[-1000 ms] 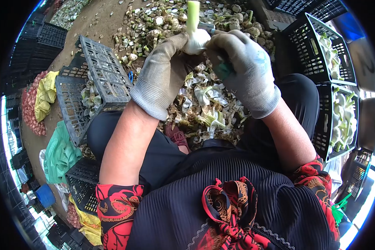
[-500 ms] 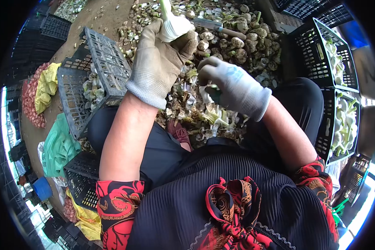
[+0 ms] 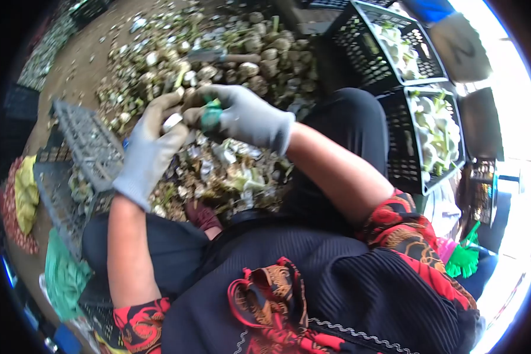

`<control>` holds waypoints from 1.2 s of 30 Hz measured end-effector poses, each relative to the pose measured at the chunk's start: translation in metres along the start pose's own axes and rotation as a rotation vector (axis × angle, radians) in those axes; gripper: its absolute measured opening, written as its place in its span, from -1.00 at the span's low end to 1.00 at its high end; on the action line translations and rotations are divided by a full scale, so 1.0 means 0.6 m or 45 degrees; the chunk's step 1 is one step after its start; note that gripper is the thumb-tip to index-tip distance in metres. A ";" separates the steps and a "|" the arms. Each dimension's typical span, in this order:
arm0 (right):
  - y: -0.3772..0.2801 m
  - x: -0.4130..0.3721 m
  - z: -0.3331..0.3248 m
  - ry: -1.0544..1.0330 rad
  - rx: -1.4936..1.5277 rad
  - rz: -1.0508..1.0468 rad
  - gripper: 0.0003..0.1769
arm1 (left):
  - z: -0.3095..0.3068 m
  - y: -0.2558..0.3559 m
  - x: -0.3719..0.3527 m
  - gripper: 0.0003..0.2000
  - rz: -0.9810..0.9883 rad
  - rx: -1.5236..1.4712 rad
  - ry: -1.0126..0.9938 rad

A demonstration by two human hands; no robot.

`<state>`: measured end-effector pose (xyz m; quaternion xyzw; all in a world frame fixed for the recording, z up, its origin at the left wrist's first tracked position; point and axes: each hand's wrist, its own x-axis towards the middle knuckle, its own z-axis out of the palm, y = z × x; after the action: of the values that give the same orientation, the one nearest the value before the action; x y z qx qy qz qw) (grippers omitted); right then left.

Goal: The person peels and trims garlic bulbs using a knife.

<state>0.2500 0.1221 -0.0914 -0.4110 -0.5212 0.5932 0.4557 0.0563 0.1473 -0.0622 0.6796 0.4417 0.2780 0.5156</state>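
Both gloved hands meet above the peelings point(image 3: 230, 171) on the ground. I see the left hand point(image 3: 150, 147) curled around a pale garlic bulb point(image 3: 172, 122), mostly covered by its fingers, and the right hand point(image 3: 245, 115) closed on a knife point(image 3: 211, 115) with only its green handle showing. Blur keeps me from telling whether blade touches bulb, and the crate point(image 3: 82, 147) toward the ground's left edge is partly hidden behind the left forearm.

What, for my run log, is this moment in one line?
left hand: holds bulb | right hand: grips green handle | under hands: peels | right side: crate
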 end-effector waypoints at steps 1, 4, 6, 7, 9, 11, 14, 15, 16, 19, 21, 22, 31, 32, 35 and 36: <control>-0.013 -0.004 -0.006 0.011 0.047 0.115 -0.64 | 0.000 0.004 0.002 -0.50 -0.080 -0.154 -0.045; -0.045 -0.014 -0.033 0.160 0.219 0.158 -0.71 | 0.007 0.043 0.006 -0.48 -0.189 -0.214 0.014; -0.040 -0.018 -0.084 0.445 -0.056 -0.081 -0.81 | 0.005 0.051 0.010 -0.43 -0.135 -0.207 0.078; -0.019 0.000 -0.139 0.559 -0.346 -0.261 -0.86 | 0.003 0.053 0.012 -0.43 -0.130 -0.238 0.103; -0.078 -0.043 -0.187 0.764 -0.248 -0.292 -0.84 | -0.004 0.046 0.019 -0.48 -0.134 -0.348 0.114; -0.061 -0.050 -0.339 0.967 0.413 -0.398 -0.84 | -0.007 0.054 0.021 -0.52 -0.085 -0.417 0.120; -0.110 -0.094 -0.359 1.356 0.689 -0.574 -0.61 | -0.010 0.051 0.028 -0.63 -0.044 -0.561 0.114; -0.084 -0.096 -0.382 1.237 0.751 -0.496 -0.60 | -0.012 0.050 0.031 -0.65 -0.037 -0.600 0.104; -0.051 -0.092 -0.409 1.113 0.811 -0.420 -0.60 | -0.014 0.048 0.034 -0.66 -0.028 -0.639 0.099; -0.014 -0.026 -0.276 0.740 0.617 -0.226 -0.69 | -0.021 0.047 0.038 -0.67 0.005 -0.713 0.115; -0.047 0.008 -0.183 0.685 0.164 -0.039 -0.68 | -0.028 0.049 0.035 -0.61 -0.001 -0.710 0.124; -0.059 0.032 -0.160 0.619 -0.067 0.069 -0.65 | -0.030 0.052 0.033 -0.61 0.002 -0.691 0.143; 0.153 0.171 -0.168 0.365 -1.483 0.142 -0.73 | -0.048 0.087 0.032 -0.71 0.001 -0.906 0.241; 0.182 0.171 -0.166 0.267 -1.510 0.252 -0.71 | -0.047 0.076 0.036 -0.70 0.029 -0.881 0.251; 0.237 0.164 -0.135 0.043 -1.651 0.510 -0.66 | -0.044 0.047 0.047 -0.68 0.116 -0.788 0.290; 0.257 0.160 -0.126 0.019 -1.669 0.527 -0.66 | -0.052 0.042 0.046 -0.67 0.069 -0.771 0.305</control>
<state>0.2819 0.2270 -0.2549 -0.6970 -0.6800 0.2273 -0.0062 0.0508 0.1838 -0.0307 0.4693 0.3784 0.4882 0.6310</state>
